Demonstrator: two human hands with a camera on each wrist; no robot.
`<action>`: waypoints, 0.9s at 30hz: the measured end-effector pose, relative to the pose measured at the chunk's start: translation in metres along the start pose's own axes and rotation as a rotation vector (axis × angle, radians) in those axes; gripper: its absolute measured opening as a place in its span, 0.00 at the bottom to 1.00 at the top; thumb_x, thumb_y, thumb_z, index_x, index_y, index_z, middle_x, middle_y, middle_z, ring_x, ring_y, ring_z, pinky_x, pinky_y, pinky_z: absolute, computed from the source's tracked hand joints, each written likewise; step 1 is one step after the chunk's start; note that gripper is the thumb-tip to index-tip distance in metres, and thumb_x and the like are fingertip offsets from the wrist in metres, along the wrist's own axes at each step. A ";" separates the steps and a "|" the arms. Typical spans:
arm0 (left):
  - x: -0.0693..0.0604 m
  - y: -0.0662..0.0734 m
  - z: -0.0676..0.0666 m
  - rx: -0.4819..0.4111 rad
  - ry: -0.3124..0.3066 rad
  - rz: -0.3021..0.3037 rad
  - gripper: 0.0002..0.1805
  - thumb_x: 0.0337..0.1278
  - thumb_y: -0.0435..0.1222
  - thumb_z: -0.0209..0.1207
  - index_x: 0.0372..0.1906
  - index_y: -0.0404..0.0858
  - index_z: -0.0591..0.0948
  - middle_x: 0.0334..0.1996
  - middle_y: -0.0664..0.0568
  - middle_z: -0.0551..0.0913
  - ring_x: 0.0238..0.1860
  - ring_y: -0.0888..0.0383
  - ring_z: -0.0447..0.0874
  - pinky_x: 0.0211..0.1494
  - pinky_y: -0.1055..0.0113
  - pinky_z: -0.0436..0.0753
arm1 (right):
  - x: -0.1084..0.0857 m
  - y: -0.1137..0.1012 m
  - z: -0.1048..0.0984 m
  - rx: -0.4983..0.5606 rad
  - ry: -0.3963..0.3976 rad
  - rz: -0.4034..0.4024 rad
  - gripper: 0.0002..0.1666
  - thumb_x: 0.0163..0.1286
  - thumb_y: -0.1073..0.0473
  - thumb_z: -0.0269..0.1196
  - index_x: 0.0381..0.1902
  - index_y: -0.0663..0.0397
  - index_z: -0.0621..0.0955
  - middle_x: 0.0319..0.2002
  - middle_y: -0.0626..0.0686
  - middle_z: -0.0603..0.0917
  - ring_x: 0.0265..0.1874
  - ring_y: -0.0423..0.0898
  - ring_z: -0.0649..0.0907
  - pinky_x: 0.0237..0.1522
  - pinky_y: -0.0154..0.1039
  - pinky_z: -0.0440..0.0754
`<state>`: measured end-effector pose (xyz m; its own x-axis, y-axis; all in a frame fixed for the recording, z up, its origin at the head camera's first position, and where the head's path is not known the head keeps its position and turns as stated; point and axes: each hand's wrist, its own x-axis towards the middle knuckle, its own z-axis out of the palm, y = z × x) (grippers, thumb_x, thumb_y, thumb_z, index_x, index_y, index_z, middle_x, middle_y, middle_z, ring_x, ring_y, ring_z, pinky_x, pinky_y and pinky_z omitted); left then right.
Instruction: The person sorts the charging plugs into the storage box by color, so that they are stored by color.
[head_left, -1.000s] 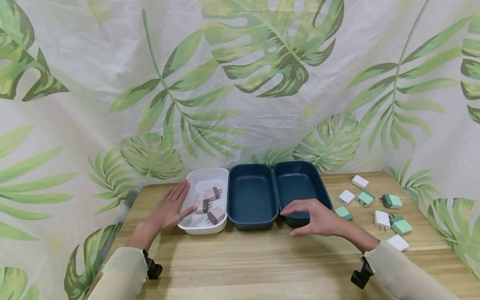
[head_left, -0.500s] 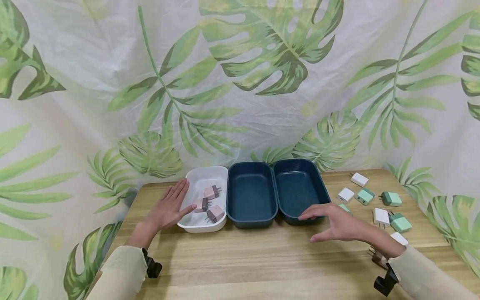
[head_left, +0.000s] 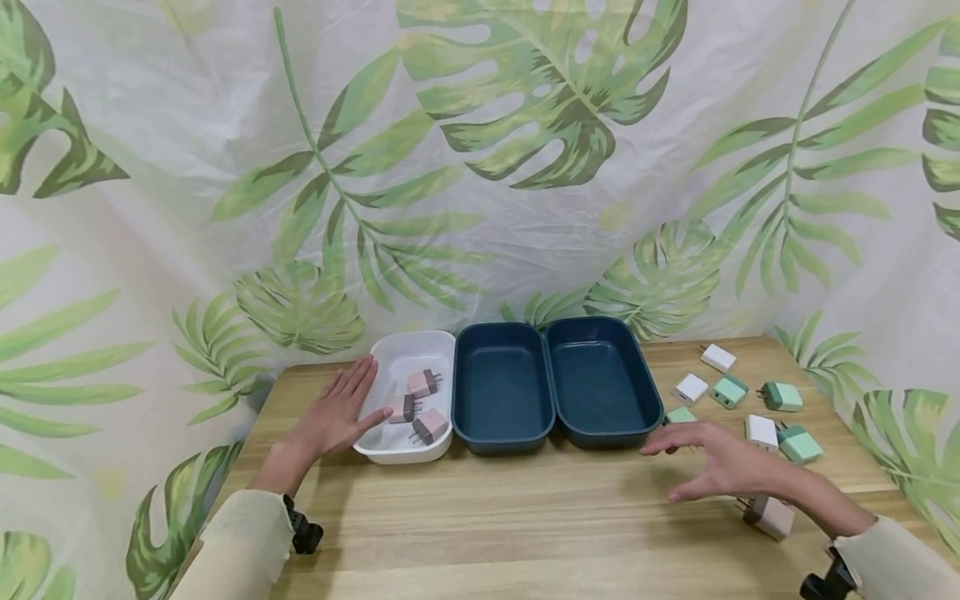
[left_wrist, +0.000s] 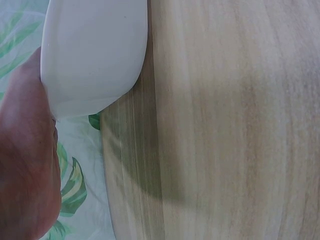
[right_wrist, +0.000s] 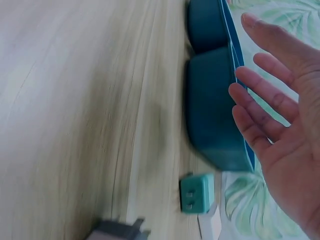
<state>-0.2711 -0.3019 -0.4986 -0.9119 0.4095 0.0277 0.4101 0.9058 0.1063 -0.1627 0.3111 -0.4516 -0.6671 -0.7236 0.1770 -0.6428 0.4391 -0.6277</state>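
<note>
1. The left hand (head_left: pixel 326 425) lies against the left side of the white tray (head_left: pixel 401 358), touching it, with fingers straight and side by side; they grasp nothing. Its thumb reaches over the rim into the tray.
2. Three pink-and-brown plug chargers sit in that tray. The middle charger (head_left: pixel 401 408) is right by the thumb tip; whether they touch cannot be told. The back charger (head_left: pixel 423 382) and the front charger (head_left: pixel 430 426) lie farther from the fingers.
3. The right hand (head_left: pixel 720 458) hovers above the wooden table (head_left: pixel 510 525), its fingers loosely bent and spread from the thumb, released and holding nothing.
4. A green charger (head_left: pixel 681 415) lies just behind the right fingers, near the front corner of the right dark blue tray (head_left: pixel 603 383). The fingertips are near that corner too.
5. A loose pink-and-brown charger (head_left: pixel 772 517) lies on the table in front of the right forearm, behind the fingertips' reach towards the wrist, prongs pointing left.
6. The left dark blue tray (head_left: pixel 504 383) stands between the white tray and the other blue one.
7. Past the right hand lie three more green chargers (head_left: pixel 801 444) and some white chargers (head_left: pixel 762 432).
</note>
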 end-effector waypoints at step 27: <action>0.000 0.001 -0.001 -0.008 0.009 0.003 0.52 0.77 0.63 0.49 0.86 0.31 0.47 0.86 0.38 0.45 0.86 0.38 0.43 0.85 0.39 0.46 | -0.071 0.036 -0.023 0.006 0.045 -0.005 0.33 0.58 0.63 0.82 0.62 0.49 0.85 0.55 0.48 0.88 0.51 0.38 0.86 0.46 0.33 0.85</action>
<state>-0.2704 -0.3014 -0.4979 -0.9109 0.4110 0.0367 0.4124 0.9038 0.1139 -0.1464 0.3904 -0.4694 -0.6803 -0.7011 0.2137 -0.6439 0.4324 -0.6312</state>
